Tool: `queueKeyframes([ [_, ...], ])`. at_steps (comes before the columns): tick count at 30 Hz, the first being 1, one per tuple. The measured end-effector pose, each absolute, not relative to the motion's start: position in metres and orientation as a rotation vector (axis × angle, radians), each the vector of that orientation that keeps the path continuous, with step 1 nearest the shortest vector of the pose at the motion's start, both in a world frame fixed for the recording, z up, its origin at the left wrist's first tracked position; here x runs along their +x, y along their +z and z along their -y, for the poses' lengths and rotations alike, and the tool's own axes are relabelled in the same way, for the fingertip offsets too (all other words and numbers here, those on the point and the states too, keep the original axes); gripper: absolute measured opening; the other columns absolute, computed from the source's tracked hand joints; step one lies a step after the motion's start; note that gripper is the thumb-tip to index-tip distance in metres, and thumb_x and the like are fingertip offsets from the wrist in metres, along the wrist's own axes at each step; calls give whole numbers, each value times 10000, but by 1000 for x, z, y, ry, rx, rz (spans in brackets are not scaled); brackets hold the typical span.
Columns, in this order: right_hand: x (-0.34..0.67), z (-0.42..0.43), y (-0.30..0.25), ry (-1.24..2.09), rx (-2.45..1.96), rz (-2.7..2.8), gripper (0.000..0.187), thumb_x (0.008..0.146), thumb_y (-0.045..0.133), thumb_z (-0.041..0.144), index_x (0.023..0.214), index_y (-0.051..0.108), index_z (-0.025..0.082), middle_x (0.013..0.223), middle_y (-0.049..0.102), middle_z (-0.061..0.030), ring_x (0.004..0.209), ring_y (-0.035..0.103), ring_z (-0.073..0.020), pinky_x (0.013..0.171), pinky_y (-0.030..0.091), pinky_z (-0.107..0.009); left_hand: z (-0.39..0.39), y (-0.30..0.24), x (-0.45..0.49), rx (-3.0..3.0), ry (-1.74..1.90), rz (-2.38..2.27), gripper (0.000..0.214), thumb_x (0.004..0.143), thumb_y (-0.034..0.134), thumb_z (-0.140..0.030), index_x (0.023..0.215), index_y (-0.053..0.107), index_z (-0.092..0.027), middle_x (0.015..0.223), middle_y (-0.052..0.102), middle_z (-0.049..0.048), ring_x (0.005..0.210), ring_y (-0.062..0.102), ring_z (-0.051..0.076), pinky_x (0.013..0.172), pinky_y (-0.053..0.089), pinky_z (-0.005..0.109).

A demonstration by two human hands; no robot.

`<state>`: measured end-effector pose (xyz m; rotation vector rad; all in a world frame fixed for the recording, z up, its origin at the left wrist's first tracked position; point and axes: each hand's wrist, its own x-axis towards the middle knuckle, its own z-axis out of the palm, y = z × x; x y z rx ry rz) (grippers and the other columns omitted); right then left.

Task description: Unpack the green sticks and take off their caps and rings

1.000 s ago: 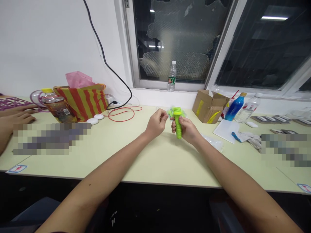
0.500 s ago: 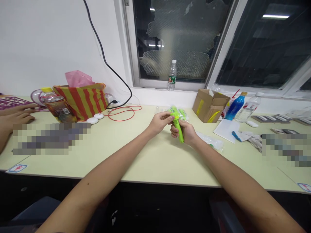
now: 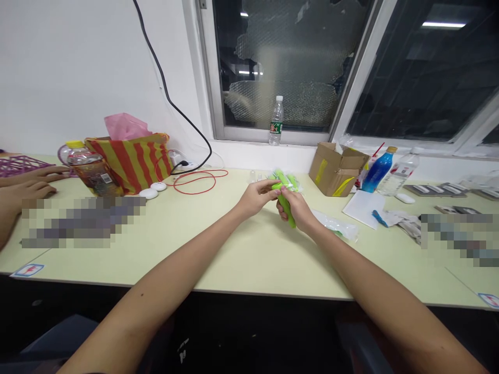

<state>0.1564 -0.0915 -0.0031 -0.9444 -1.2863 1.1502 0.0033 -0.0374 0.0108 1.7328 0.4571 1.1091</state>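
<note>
Both my hands are on a bright green plastic piece shaped like a flashlight point(image 3: 287, 209), with a wide round head and a narrower handle slanting down to the right. My left hand point(image 3: 255, 199) pinches the head between thumb and fingers. Around the handle, the fingers of my right hand point(image 3: 299, 208) are wrapped, its thumb up by the head. Just behind lie more green pieces in clear plastic wrap point(image 3: 290, 182), partly hidden by my hands. A clear plastic bag point(image 3: 341, 228) with something green in it rests beside my right wrist.
At the back right stand an open cardboard box point(image 3: 331, 171), a blue bottle point(image 3: 378, 170) and a clear bottle. A striped bag point(image 3: 144, 163), a yellow-capped bottle point(image 3: 91, 169) and a red cable point(image 3: 195, 184) are on the left. Another person's hands point(image 3: 29, 189) rest at far left.
My right thumb has moved up over the green piece, close to its head, and the right hand now covers more of the handle. My left hand stays at the head.
</note>
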Motion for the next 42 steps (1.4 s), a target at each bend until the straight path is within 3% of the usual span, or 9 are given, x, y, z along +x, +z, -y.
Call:
queueKeyframes([
  [6, 157, 91, -5, 1376, -799, 1185, 386, 861, 571, 567, 868, 527, 183, 596, 498, 18, 411, 379, -89, 375, 297, -219, 32, 6, 5, 1700, 1142, -476, 521, 734, 767, -421, 1141, 673, -110, 953, 704, 98, 864, 627, 187, 823, 498, 361],
  [12, 159, 93, 2, 1674, -636, 1088, 369, 902, 432, 585, 875, 490, 221, 550, 416, 42, 434, 371, -116, 404, 340, -227, 35, 7, 4, 1657, 1066, -392, 468, 771, 735, -420, 1139, 692, -135, 1109, 699, 121, 1018, 617, 236, 941, 446, 393],
  [19, 156, 95, 2, 1647, -660, 1110, 477, 869, 434, 692, 820, 477, 220, 524, 405, 55, 384, 310, -96, 368, 310, -223, 35, 4, 6, 1620, 1026, -403, 367, 774, 726, -373, 1054, 715, -136, 992, 708, 87, 986, 608, 219, 941, 408, 377],
  [25, 159, 87, -6, 1395, -835, 1101, 420, 863, 517, 624, 861, 502, 204, 616, 541, -1, 423, 473, -142, 428, 424, -291, 27, -4, 8, 1532, 1025, -413, 305, 723, 770, -369, 876, 656, -132, 780, 655, 28, 781, 608, 156, 854, 428, 358],
  [34, 159, 93, -5, 1652, -645, 1085, 329, 892, 464, 541, 844, 470, 216, 608, 442, 22, 441, 335, -104, 410, 294, -210, 31, 2, 6, 1596, 892, -373, 383, 769, 736, -394, 1043, 711, -127, 900, 688, 58, 835, 599, 164, 864, 421, 341],
  [42, 166, 90, -4, 1667, -582, 1100, 258, 875, 489, 453, 879, 516, 196, 627, 453, 3, 450, 340, -108, 411, 289, -215, 32, 1, 5, 1487, 823, -240, 423, 762, 749, -363, 1109, 689, -129, 946, 686, 91, 763, 632, 160, 850, 466, 387],
])
